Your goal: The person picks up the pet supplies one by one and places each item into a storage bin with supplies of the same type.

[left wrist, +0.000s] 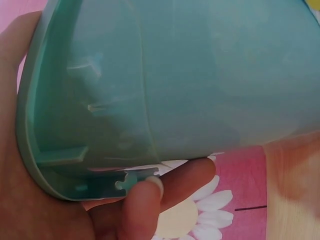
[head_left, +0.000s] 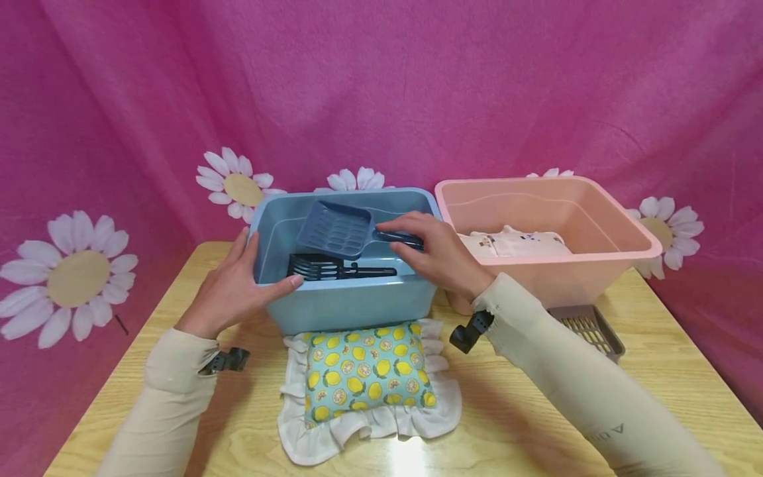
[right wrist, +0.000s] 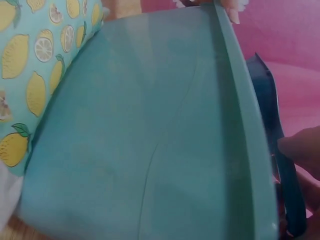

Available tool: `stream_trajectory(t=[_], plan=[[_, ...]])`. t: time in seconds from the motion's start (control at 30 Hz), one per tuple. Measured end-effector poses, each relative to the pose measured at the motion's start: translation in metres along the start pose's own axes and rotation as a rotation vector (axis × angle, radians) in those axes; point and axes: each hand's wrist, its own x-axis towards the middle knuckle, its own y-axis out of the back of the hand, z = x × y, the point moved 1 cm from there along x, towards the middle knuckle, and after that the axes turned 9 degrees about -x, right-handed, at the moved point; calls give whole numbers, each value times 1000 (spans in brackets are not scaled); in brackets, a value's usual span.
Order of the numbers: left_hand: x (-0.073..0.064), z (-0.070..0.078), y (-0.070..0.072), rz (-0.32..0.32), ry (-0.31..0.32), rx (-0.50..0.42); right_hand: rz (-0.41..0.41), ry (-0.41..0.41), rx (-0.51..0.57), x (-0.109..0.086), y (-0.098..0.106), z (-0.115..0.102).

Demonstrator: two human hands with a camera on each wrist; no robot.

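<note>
My right hand (head_left: 434, 250) holds a dark blue slotted litter scoop (head_left: 340, 230) by its handle, just over the inside of a blue litter box (head_left: 352, 305). In the right wrist view, the scoop (right wrist: 287, 180) rises past the box's rim. A black slotted scoop (head_left: 316, 266) lies inside the box, beneath the blue one. At the box's left end, my left hand (head_left: 232, 289) grips the rim, thumb along the front corner. The left wrist view shows fingertips (left wrist: 145, 200) curled under the rim of the box (left wrist: 200, 75).
A pink litter box (head_left: 554, 278) stands at the right with a pale printed cloth item (head_left: 515, 244) inside. Beside it lies a grey-brown slotted scoop (head_left: 590, 330). A frilled lemon-print cushion (head_left: 369, 371) rests before the blue box on the wooden table (head_left: 250, 424). A pink daisy-print cloth (head_left: 357, 93) hangs behind.
</note>
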Motion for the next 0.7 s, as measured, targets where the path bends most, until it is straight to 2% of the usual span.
stream_trajectory(t=[0.2,0.53,0.7], plan=[[3,5,-6,-9,-9,-17,-31,8,-20,9,-8,3],[4,5,-7,-14,-1,-21,-101,-14,-42,18,-16,6],[4,4,-6,-9,-6,-23,-155,-52,-29,23,-18,7]])
